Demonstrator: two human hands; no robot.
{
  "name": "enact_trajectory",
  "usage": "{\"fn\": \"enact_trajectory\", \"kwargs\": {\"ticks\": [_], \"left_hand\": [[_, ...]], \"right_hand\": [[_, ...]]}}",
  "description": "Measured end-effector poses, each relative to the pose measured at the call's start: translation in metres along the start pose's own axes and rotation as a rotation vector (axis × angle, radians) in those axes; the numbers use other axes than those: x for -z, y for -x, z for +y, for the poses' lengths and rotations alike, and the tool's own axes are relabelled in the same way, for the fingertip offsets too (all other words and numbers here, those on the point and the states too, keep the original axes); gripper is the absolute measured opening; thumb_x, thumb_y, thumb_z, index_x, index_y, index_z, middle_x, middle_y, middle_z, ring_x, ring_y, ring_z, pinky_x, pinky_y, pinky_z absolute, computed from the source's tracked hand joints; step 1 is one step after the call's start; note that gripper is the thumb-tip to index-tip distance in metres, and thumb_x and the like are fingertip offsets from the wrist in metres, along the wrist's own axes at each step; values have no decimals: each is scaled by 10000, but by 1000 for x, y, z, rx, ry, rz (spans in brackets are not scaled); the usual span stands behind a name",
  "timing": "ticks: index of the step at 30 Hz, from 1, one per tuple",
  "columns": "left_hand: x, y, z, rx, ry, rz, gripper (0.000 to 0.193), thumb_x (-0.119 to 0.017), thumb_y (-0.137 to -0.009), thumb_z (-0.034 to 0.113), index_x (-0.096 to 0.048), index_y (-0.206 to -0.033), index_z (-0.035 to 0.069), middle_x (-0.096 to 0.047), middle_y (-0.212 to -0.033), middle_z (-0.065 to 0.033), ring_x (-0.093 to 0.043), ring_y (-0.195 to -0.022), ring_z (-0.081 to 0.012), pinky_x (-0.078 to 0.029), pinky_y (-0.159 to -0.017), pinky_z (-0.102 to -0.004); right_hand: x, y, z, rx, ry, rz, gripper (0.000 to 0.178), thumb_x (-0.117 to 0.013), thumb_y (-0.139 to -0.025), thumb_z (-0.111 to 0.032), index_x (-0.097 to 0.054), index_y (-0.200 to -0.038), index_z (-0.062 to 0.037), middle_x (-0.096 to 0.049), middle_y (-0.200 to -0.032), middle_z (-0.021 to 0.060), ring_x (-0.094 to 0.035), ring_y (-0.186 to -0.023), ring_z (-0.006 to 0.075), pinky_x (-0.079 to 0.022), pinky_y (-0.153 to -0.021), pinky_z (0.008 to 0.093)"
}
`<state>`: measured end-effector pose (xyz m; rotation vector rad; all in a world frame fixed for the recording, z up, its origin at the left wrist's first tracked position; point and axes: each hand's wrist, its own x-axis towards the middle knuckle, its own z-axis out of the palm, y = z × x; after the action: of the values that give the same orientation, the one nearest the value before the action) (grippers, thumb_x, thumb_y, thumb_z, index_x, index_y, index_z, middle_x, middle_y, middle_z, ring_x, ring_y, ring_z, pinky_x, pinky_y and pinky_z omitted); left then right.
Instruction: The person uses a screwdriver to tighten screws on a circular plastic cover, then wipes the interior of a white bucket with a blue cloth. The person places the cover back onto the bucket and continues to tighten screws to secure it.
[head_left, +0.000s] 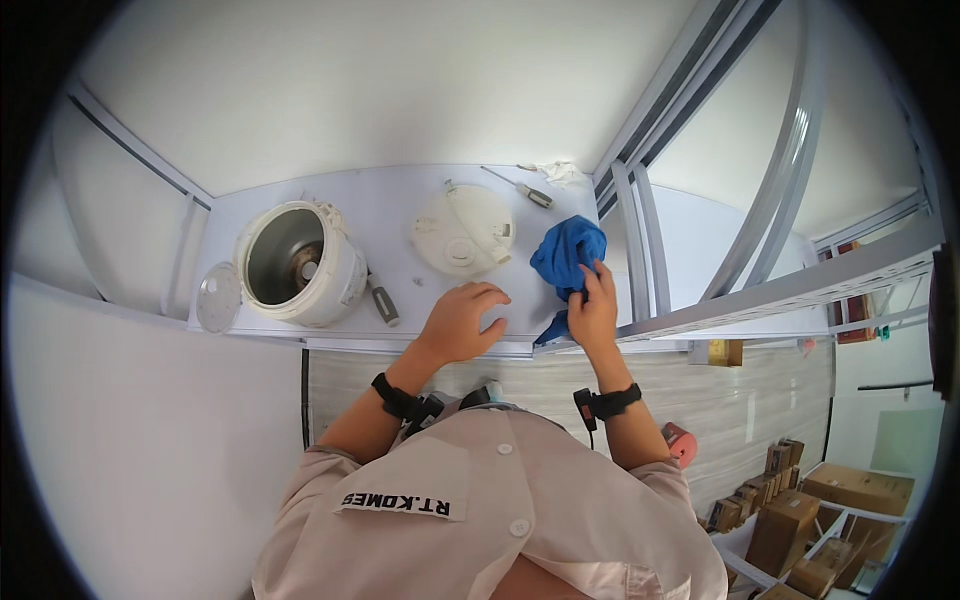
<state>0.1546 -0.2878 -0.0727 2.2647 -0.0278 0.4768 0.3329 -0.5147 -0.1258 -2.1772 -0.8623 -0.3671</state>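
My right hand (pixel 593 312) has its fingers closed on a crumpled blue cloth (pixel 568 250) at the right part of the white table, and a corner of the cloth hangs toward the front edge. My left hand (pixel 464 322) hovers empty near the table's front edge, fingers curved and apart. Just beyond it rests a round, off-white rice cooker lid (pixel 463 232). To the left is the white rice cooker body (pixel 345 285), its opening showing a grey metal inside with a brownish bottom. A grey-handled screwdriver (pixel 384 304) lies beside the body.
A second screwdriver (pixel 538 197) and a crumpled white cloth or tissue (pixel 560 172) lie at the back right. A round translucent disc (pixel 218 297) leans at the far left. A metal frame (pixel 655 240) borders the table's right side. Cardboard boxes (pixel 785 520) stand on the floor, lower right.
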Motion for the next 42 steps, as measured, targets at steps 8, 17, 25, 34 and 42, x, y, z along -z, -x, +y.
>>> {"fn": "enact_trajectory", "kwargs": {"ticks": [8,17,25,34,42], "left_hand": [[-23,-7,-10,22,-77,-72,223,-758,-922,179,-774,-1125,88,-778,-1176,-85,-722,-1093,-330,-564,-982,-450],[-6,0,-6,88,-32,8,193,-757,-944,99,-778,-1133,73,-777,-1185,-103,-723,-1125,-336,-583,-982,-449],[52,21,8,154,52,189,200,-751,-966,68,-771,-1165,60,-768,-1177,-119,-725,-1107,-329,-588,-952,-410],[134,65,2,158,76,400,190,-755,-935,33,-760,-1120,77,-754,-1089,-72,-722,-958,-261,-583,-807,-372],[234,134,-64,45,11,488,192,-747,-919,-3,-754,-1105,47,-755,-1089,-115,-728,-938,-277,-592,-808,-390]], "right_hand": [[-27,-4,20,-45,102,-243,560,-692,-897,-15,-708,-1442,-142,-555,-1601,226,-623,-1306,461,-563,-1065,524],[-51,-27,19,-55,137,-310,725,-726,-934,-132,-519,-1630,-128,-384,-1694,321,-561,-1385,547,-533,-1116,560],[-13,-65,-32,-185,73,-120,799,-806,-948,-265,-458,-1647,-96,-437,-1586,313,-599,-1343,547,-563,-1061,555],[-25,-80,-181,186,-434,-307,308,-801,-949,-38,-720,-1247,-39,-725,-1166,109,-587,-752,204,-508,-694,318],[-96,-71,-307,308,-559,-429,139,-763,-994,-40,-753,-1132,-42,-750,-1019,67,-574,-724,156,-440,-659,298]]}}
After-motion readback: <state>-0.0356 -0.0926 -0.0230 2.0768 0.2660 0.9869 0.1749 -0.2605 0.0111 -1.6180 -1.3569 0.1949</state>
